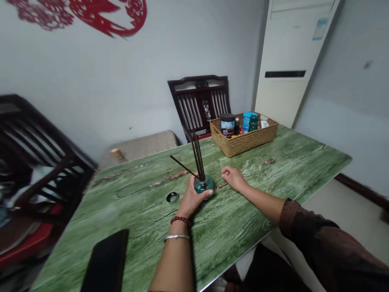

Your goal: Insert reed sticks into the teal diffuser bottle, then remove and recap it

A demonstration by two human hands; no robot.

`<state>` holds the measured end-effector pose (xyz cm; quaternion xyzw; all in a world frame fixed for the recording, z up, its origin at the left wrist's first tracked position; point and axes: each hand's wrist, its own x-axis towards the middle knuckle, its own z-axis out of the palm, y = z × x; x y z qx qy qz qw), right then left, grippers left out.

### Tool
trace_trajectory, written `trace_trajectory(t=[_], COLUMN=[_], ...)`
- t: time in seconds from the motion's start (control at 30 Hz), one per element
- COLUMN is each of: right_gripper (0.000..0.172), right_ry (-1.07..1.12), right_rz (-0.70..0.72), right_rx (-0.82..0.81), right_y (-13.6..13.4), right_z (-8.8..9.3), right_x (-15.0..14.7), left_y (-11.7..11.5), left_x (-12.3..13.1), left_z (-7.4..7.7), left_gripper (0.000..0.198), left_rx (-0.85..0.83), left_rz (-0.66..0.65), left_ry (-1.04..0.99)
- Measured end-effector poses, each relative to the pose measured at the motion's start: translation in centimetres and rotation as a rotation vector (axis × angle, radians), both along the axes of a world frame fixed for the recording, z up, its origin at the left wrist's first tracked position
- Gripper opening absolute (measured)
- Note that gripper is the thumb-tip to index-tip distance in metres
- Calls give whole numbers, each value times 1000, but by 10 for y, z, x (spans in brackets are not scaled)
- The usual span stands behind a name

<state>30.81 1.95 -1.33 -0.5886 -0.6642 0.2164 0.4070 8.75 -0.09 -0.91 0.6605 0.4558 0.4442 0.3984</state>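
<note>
My left hand [194, 196] is wrapped round a teal glass reed diffuser bottle [203, 185] on the green table. Several dark reeds [198, 159] rise from its neck, and one of them leans far out to the left. To the right of the bottle, my right hand [232, 177] rests on the tabletop with its fingers curled in; whether anything is inside them is hidden. A black ring-shaped cap [172, 197] lies on the table just left of my left hand.
A wicker basket [243, 142] holding jars and bottles stands at the table's back right. Nearer me on the left lies a black phone [106, 259]. Dark wooden chairs stand behind [202, 101] and left of the green table [146, 231].
</note>
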Motion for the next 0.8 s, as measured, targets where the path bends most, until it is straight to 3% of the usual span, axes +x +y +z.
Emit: trace_trajectory(t=[0.13,0.3,0.47,0.6,0.8], right_gripper=[20,17,17,18,16], right_ry=[-19,72,125,134,110], right_rz=[39,97,112,115,75], right_rx=[-7,-66,-102,-136,-124], right_y=[0,4,0,-3,0], right_z=[-22,-17,-11,-9,-11], right_x=[-3,3,3,0,-5], left_y=[-5,-8,-6,16,79], left_x=[-2,0,6,2,-10], left_z=[1,2,13,25,35], left_gripper=[75,65,65,69,71], left_rx=[11,32,45,-16,-88], left_rz=[72,124,169,190,150], left_ry=[114,164,260,343,305])
